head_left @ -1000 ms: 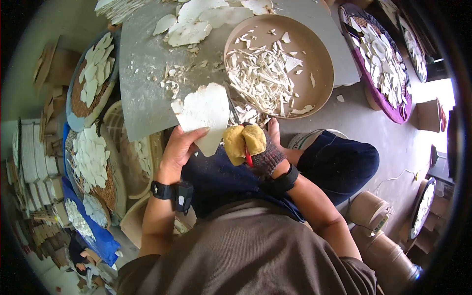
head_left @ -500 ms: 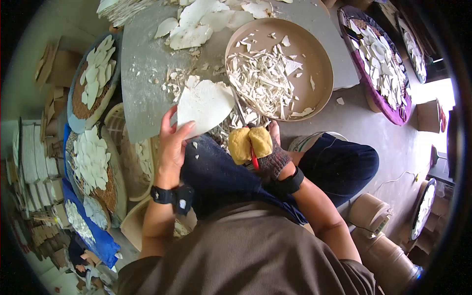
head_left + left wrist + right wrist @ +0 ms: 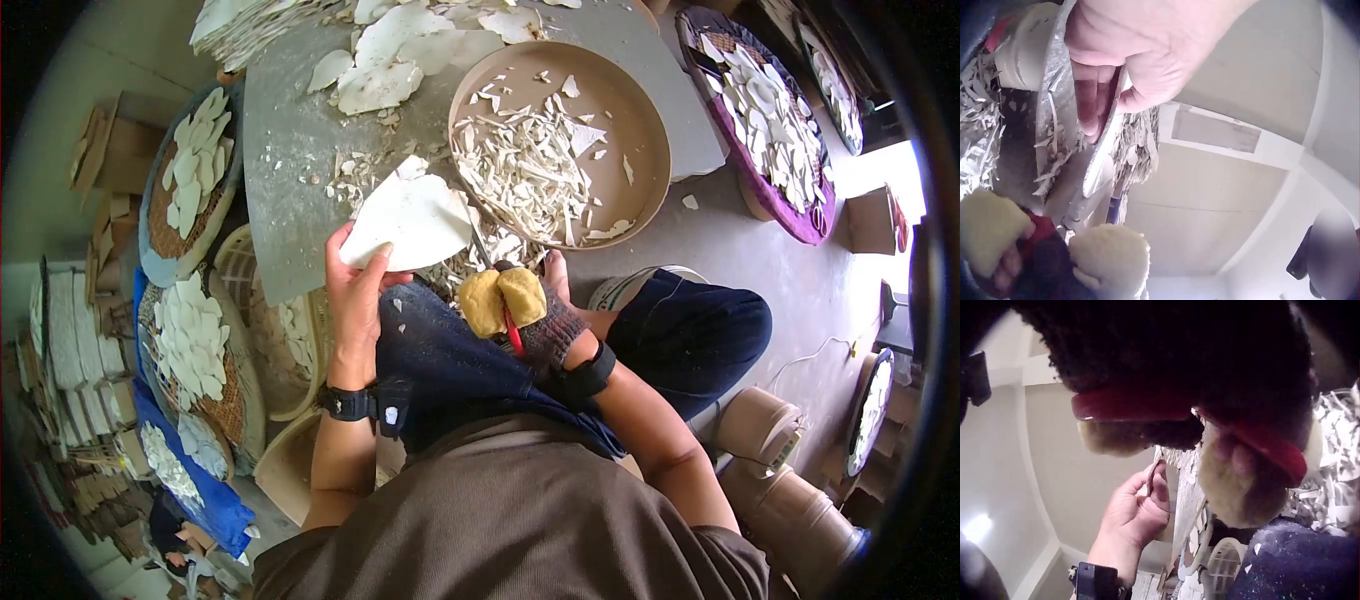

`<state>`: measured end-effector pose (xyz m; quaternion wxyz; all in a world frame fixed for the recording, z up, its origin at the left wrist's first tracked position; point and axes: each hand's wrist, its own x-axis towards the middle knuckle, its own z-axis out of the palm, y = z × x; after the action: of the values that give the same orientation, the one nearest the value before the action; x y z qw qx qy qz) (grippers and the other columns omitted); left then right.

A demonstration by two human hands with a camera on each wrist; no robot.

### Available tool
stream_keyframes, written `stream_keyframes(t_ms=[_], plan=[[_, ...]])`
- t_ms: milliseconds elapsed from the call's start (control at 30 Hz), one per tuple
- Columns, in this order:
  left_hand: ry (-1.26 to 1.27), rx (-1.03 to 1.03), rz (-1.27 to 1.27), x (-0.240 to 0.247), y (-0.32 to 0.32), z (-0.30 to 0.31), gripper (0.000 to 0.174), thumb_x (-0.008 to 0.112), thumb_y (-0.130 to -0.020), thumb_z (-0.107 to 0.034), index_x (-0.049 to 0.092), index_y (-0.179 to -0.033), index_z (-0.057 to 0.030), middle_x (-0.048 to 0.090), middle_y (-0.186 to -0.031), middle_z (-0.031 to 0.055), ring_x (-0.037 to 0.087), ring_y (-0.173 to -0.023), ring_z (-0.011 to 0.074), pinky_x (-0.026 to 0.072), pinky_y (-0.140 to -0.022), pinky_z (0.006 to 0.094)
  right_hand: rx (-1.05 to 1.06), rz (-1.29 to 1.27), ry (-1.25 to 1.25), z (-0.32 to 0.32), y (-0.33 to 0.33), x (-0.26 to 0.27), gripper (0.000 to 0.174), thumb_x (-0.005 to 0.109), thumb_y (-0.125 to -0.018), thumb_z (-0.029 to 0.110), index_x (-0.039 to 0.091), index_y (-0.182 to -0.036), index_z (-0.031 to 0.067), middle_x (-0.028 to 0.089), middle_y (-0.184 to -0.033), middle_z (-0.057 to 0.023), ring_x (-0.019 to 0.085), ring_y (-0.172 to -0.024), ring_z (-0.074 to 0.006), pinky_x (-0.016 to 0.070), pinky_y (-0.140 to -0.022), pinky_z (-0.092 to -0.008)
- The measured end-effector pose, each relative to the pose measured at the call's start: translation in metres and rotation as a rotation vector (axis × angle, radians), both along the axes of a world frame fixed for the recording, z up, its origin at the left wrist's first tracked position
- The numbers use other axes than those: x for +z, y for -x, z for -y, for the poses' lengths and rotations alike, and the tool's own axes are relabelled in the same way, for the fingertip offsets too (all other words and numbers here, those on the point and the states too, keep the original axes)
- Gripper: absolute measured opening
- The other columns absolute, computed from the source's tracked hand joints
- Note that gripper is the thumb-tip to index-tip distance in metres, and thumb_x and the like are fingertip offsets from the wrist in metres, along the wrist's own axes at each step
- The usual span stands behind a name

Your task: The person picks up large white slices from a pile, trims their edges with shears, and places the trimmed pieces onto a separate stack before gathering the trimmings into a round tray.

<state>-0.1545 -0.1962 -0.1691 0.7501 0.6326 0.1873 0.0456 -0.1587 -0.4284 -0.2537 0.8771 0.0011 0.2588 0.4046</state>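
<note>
A thin, flat white piece (image 3: 415,225) with an uneven edge is pinched in my bare left hand (image 3: 358,292), thumb on its upper face and fingers underneath. My right hand (image 3: 555,330), in a dark knitted glove, grips red-handled shears (image 3: 512,335). Yellow foam pads (image 3: 483,303) are wrapped round the shears' handles, which stand apart in the left wrist view. The dark blade (image 3: 482,243) points up by the right edge of the white piece. In the right wrist view, the red handles (image 3: 1135,406) lie against the glove.
A round brown tray (image 3: 625,215) of white trimmings stands on the grey table (image 3: 290,200), right of the piece. Larger white sheets (image 3: 380,85) lie at the table's far side. Baskets of white pieces (image 3: 190,340) flank me on the left. A white bucket (image 3: 610,290) sits by my right leg.
My left hand has shifted up and left, turning the white piece so it lies more sideways. The right hand and the shears have moved slightly right and down.
</note>
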Motion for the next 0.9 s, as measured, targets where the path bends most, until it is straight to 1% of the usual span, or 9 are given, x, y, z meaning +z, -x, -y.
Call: stream_keyframes(t_ms=[100, 167, 200, 300, 400, 500, 667, 767, 900], plan=[[-0.023, 0.078, 0.050, -0.003, -0.001, 0.006, 0.060, 0.060, -0.083, -0.003, 0.026, -0.132, -0.0050, 0.052, -0.113, 0.0167, 0.061, -0.087, 0.0216, 0.0571, -0.061, 0.0308, 0.063, 0.047, 0.018, 0.004, 0.004, -0.006, 0.092, 0.031, -0.077, 0.074, 0.043, -0.125, -0.0036, 0.048, -0.124, -0.0265, 0.048, -0.115, -0.0389, 0.0345, -0.102, -0.0463], [-0.025, 0.170, 0.117, -0.010, 0.000, 0.012, 0.062, 0.060, -0.083, -0.003, 0.025, -0.133, -0.0053, 0.051, -0.114, 0.0165, 0.061, -0.088, 0.0212, 0.0571, -0.062, 0.0308, 0.087, 0.050, -0.012, 0.001, 0.001, -0.014, 0.104, 0.028, -0.071, 0.081, 0.038, -0.130, -0.0040, 0.043, -0.129, -0.0270, 0.044, -0.119, -0.0389, 0.0313, -0.104, -0.0475], [-0.035, 0.165, 0.115, -0.011, 0.000, 0.013, 0.061, 0.060, -0.083, -0.003, 0.025, -0.132, -0.0052, 0.051, -0.114, 0.0163, 0.061, -0.088, 0.0208, 0.0569, -0.062, 0.0307, 0.100, 0.050, -0.025, 0.000, 0.001, -0.016, 0.110, 0.026, -0.067, 0.085, 0.035, -0.132, -0.0042, 0.041, -0.132, -0.0273, 0.042, -0.122, -0.0388, 0.0298, -0.105, -0.0481], [-0.040, 0.134, 0.102, -0.011, -0.007, 0.010, 0.060, 0.061, -0.082, -0.002, 0.026, -0.130, -0.0051, 0.051, -0.112, 0.0156, 0.060, -0.089, 0.0199, 0.0565, -0.062, 0.0306, 0.101, 0.030, -0.026, 0.000, 0.000, -0.009, 0.111, 0.028, -0.066, 0.085, 0.036, -0.131, -0.0045, 0.041, -0.131, -0.0276, 0.043, -0.121, -0.0385, 0.0299, -0.105, -0.0474], [-0.030, 0.070, 0.078, -0.009, -0.012, 0.002, 0.056, 0.060, -0.082, -0.001, 0.028, -0.127, -0.0047, 0.051, -0.111, 0.0151, 0.059, -0.092, 0.0203, 0.0560, -0.065, 0.0314, 0.069, 0.088, -0.156, 0.002, 0.002, 0.012, 0.107, 0.025, -0.069, 0.083, 0.036, -0.131, -0.0043, 0.043, -0.130, -0.0268, 0.043, -0.122, -0.0371, 0.0308, -0.105, -0.0459], [-0.065, 0.035, 0.078, -0.010, -0.010, 0.003, 0.053, 0.059, -0.082, 0.000, 0.029, -0.126, -0.0043, 0.051, -0.114, 0.0149, 0.058, -0.096, 0.0222, 0.0556, -0.070, 0.0337, 0.005, 0.153, 0.019, 0.000, -0.002, -0.019, 0.103, 0.021, -0.072, 0.080, 0.036, -0.132, -0.0029, 0.043, -0.130, -0.0254, 0.043, -0.122, -0.0357, 0.0313, -0.105, -0.0455], [-0.020, 0.011, 0.063, -0.007, -0.010, -0.001, 0.054, 0.059, -0.082, 0.001, 0.029, -0.126, -0.0046, 0.050, -0.115, 0.0145, 0.058, -0.097, 0.0235, 0.0556, -0.073, 0.0355, 0.004, 0.105, 0.033, -0.002, -0.001, -0.021, 0.100, 0.021, -0.073, 0.079, 0.037, -0.132, 0.0000, 0.043, -0.131, -0.0244, 0.044, -0.122, -0.0360, 0.0318, -0.105, -0.0453], [0.024, 0.033, 0.070, -0.005, -0.012, 0.000, 0.056, 0.062, -0.079, -0.001, 0.030, -0.124, -0.0044, 0.052, -0.110, 0.0145, 0.060, -0.091, 0.0216, 0.0582, -0.061, 0.0304, 0.012, 0.080, 0.027, -0.005, -0.001, -0.012, 0.101, 0.022, -0.073, 0.079, 0.036, -0.133, 0.0000, 0.042, -0.132, -0.0242, 0.043, -0.122, -0.0364, 0.0312, -0.105, -0.0454], [0.028, 0.030, 0.071, -0.008, -0.012, -0.001, 0.056, 0.062, -0.079, -0.001, 0.029, -0.125, -0.0043, 0.051, -0.111, 0.0149, 0.061, -0.090, 0.0221, 0.0581, -0.061, 0.0306, 0.007, 0.060, -0.014, -0.007, -0.002, -0.006, 0.104, 0.025, -0.070, 0.082, 0.036, -0.133, 0.0002, 0.041, -0.133, -0.0240, 0.042, -0.123, -0.0364, 0.0304, -0.106, -0.0453]])
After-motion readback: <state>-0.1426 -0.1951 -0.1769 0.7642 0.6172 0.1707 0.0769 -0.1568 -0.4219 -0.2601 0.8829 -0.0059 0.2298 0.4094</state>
